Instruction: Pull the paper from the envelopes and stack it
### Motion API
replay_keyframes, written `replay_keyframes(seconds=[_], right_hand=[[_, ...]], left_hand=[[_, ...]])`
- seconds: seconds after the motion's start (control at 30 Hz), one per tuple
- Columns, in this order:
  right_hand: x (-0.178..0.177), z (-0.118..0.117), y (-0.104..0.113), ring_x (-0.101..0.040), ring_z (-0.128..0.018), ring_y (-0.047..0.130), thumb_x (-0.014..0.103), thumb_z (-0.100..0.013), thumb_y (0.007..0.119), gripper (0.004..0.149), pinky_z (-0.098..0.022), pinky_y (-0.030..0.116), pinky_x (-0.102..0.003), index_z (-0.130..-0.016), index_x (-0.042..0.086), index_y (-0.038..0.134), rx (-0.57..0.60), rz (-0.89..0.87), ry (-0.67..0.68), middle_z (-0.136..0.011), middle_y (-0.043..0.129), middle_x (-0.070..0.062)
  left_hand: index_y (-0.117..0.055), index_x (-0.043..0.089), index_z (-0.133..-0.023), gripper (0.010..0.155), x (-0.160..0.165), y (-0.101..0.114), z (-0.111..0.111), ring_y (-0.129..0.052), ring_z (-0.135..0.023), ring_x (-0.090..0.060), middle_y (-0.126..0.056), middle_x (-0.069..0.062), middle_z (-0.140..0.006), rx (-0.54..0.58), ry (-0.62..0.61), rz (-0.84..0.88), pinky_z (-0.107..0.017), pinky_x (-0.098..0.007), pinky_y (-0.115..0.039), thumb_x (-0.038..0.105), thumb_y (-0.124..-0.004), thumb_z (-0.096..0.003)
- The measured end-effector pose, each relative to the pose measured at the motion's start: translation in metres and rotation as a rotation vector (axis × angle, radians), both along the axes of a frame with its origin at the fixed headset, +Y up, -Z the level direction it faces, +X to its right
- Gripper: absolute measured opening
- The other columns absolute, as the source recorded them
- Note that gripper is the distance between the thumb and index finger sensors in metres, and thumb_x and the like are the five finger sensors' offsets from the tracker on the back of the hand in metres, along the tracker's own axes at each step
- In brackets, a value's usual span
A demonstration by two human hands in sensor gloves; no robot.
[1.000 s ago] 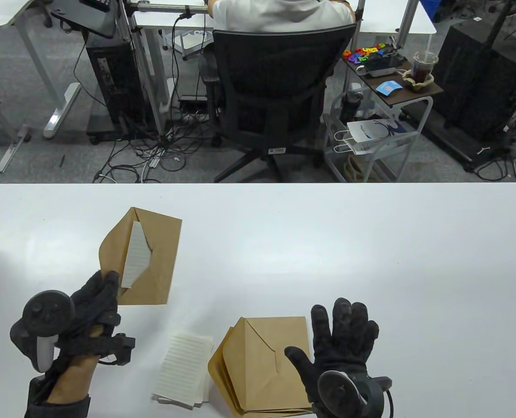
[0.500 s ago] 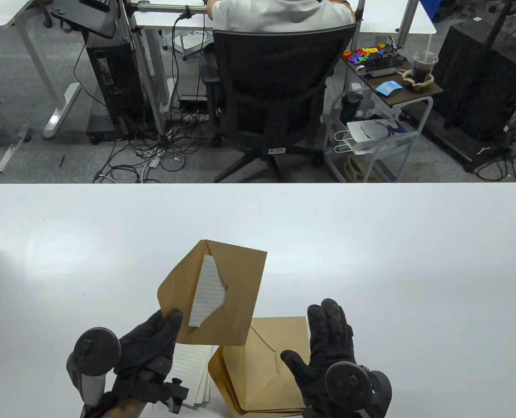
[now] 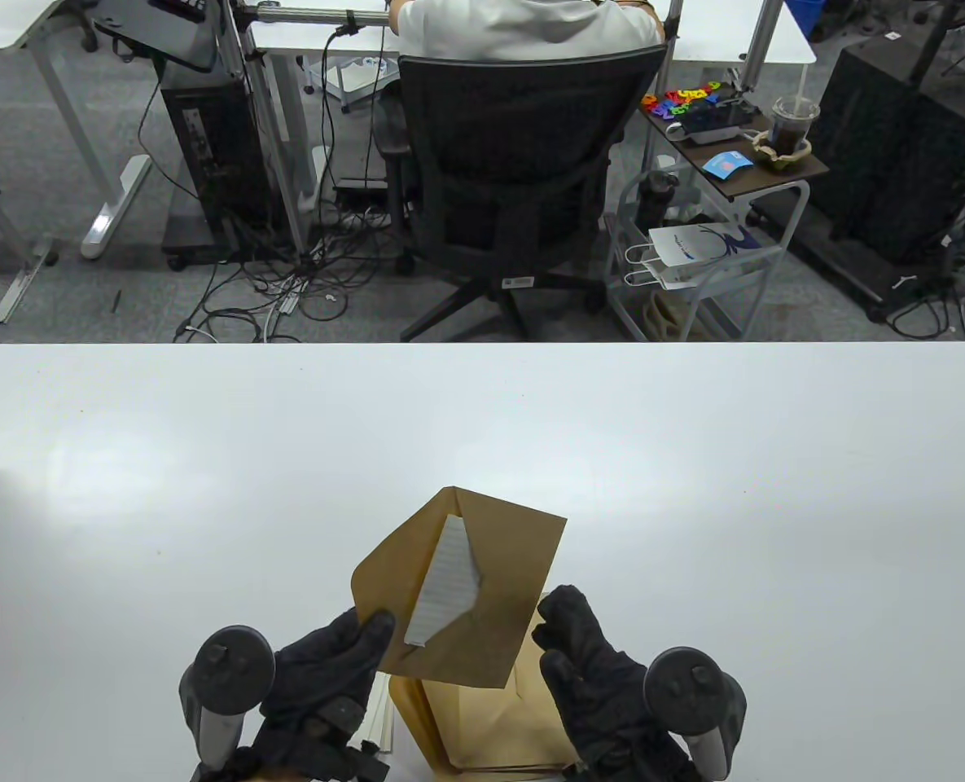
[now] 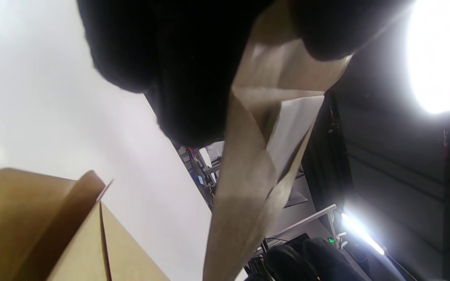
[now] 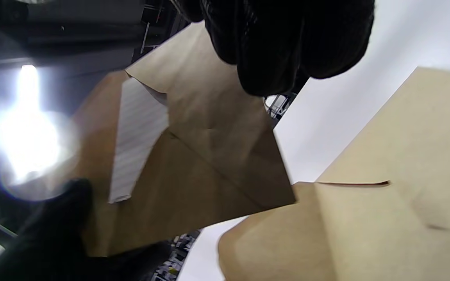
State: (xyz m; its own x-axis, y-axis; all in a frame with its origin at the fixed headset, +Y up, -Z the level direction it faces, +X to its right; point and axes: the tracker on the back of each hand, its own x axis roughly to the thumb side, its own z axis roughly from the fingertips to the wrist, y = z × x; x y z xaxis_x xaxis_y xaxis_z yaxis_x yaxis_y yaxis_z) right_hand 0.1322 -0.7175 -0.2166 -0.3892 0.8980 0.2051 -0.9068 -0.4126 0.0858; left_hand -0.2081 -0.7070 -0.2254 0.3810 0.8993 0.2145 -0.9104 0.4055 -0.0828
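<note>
My left hand (image 3: 366,634) pinches the lower left corner of a brown envelope (image 3: 494,607) and holds it tilted above the table. Its flap is open and a white lined paper (image 3: 445,590) sticks out of it. My right hand (image 3: 561,621) is open with its fingertips (image 3: 568,603) at the envelope's right edge; I cannot tell whether they touch it. The left wrist view shows the envelope (image 4: 248,175) and paper (image 4: 291,128) under my fingers (image 4: 170,58). The right wrist view shows the envelope (image 5: 209,156) and paper (image 5: 137,132).
A pile of brown envelopes (image 3: 482,725) lies on the white table (image 3: 694,489) under the held one, also seen in the wrist views (image 4: 33,226) (image 5: 385,195). A stack of lined papers (image 3: 384,717) lies left of it, mostly hidden by my left hand.
My left hand has carried the envelope from the table's left to the middle, over the envelope pile. My right hand has lifted off the pile and come up to the envelope's right edge.
</note>
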Motion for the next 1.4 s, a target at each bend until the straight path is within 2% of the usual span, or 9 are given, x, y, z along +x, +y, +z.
replay_keyframes(seconds=[0.2, 0.37, 0.57, 0.83, 1.07, 1.27, 1.4], right_hand=[[0.000, -0.004, -0.007, -0.031, -0.069, 0.103, 0.065, -0.037, 0.062, 0.080, -0.049, 0.085, -0.048, -0.100, 0.016, 0.057, -0.060, -0.084, 0.020, -0.093, 0.085, -0.011], [0.003, -0.003, -0.008, -0.031, -0.062, 0.106, 0.063, -0.038, 0.066, 0.077, -0.046, 0.087, -0.047, -0.098, 0.014, 0.061, -0.073, -0.049, -0.070, -0.088, 0.090, -0.012], [0.003, -0.005, -0.012, -0.031, -0.061, 0.106, 0.062, -0.039, 0.067, 0.078, -0.044, 0.087, -0.047, -0.098, 0.012, 0.061, -0.128, -0.030, -0.066, -0.087, 0.090, -0.014], [-0.003, -0.006, -0.017, -0.030, -0.059, 0.107, 0.060, -0.039, 0.069, 0.075, -0.043, 0.088, -0.047, -0.097, 0.012, 0.064, -0.142, -0.004, -0.048, -0.084, 0.093, -0.012], [0.002, -0.009, -0.018, -0.024, -0.053, 0.110, 0.055, -0.038, 0.076, 0.064, -0.043, 0.089, -0.046, -0.089, 0.016, 0.075, -0.172, -0.131, -0.052, -0.072, 0.103, -0.005], [0.008, -0.011, -0.019, -0.020, -0.043, 0.113, 0.045, -0.037, 0.086, 0.049, -0.043, 0.090, -0.046, -0.078, 0.018, 0.087, -0.191, -0.208, -0.088, -0.058, 0.109, 0.000], [0.011, -0.011, -0.019, -0.020, -0.040, 0.113, 0.041, -0.037, 0.087, 0.043, -0.043, 0.089, -0.046, -0.074, 0.019, 0.090, -0.193, -0.234, -0.118, -0.054, 0.110, -0.001]], left_hand=[[-0.088, 0.018, -0.089, 0.051, 0.005, -0.001, 0.004, -0.113, -0.061, -0.025, -0.106, -0.001, -0.073, -0.015, -0.051, 0.036, -0.056, -0.049, -0.087, 0.051, -0.077, -0.0514], [-0.087, 0.018, -0.089, 0.051, 0.005, -0.003, 0.004, -0.112, -0.062, -0.024, -0.105, 0.002, -0.074, -0.043, -0.088, 0.114, -0.056, -0.049, -0.086, 0.052, -0.076, -0.0513], [-0.087, 0.019, -0.089, 0.051, 0.007, -0.004, 0.007, -0.112, -0.063, -0.024, -0.105, 0.002, -0.075, -0.078, -0.153, 0.210, -0.057, -0.048, -0.086, 0.052, -0.076, -0.0516], [-0.086, 0.020, -0.090, 0.051, 0.011, -0.007, 0.010, -0.111, -0.064, -0.024, -0.104, 0.003, -0.076, -0.128, -0.252, 0.326, -0.058, -0.049, -0.086, 0.052, -0.076, -0.0522], [-0.086, 0.020, -0.091, 0.051, 0.009, -0.012, 0.007, -0.111, -0.065, -0.024, -0.104, 0.003, -0.076, -0.143, -0.308, 0.408, -0.058, -0.049, -0.085, 0.052, -0.075, -0.0525], [-0.085, 0.020, -0.091, 0.051, 0.005, -0.015, 0.005, -0.111, -0.065, -0.024, -0.104, 0.003, -0.076, -0.150, -0.261, 0.366, -0.058, -0.049, -0.085, 0.052, -0.075, -0.0527], [-0.085, 0.019, -0.092, 0.052, 0.000, -0.018, 0.001, -0.110, -0.066, -0.027, -0.103, -0.001, -0.078, -0.190, -0.208, 0.280, -0.058, -0.050, -0.084, 0.052, -0.076, -0.0526]])
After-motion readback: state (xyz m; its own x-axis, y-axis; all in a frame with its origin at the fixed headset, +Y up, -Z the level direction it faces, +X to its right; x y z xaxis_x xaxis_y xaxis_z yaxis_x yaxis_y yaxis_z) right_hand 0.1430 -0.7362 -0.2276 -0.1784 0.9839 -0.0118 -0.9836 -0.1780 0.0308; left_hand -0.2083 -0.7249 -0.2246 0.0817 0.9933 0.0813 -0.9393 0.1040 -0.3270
